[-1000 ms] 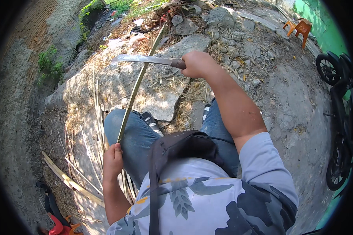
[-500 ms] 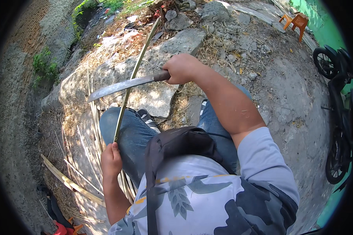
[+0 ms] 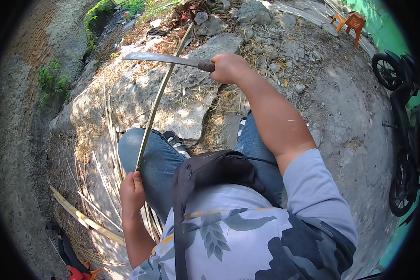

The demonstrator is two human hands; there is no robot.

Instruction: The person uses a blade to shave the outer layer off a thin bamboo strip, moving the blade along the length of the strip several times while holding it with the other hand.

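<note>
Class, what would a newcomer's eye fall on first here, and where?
A long knife in the right hand, seen across a strip in the upper middle, catches the eye first. The left hand grips the strip lower down. Then comes the orange chair at upper right, by the green wall.

The person's left hand (image 3: 132,189) hides the near end of the bamboo strip (image 3: 157,102). The right hand (image 3: 229,68) covers the rear of the machete (image 3: 159,58)'s handle. Whether the blade touches the strip or only passes above it cannot be told. A long split pole (image 3: 85,219) runs out of sight behind the left forearm (image 3: 138,235); jeans (image 3: 147,147) hide part of the left shoe (image 3: 175,140) by the slab (image 3: 182,122)'s near edge. The dark rim cuts off a co-worker (image 3: 69,252) and a motorcycle (image 3: 400,121). Litter (image 3: 154,24) past the slab's far edge is too small to identify.
</note>
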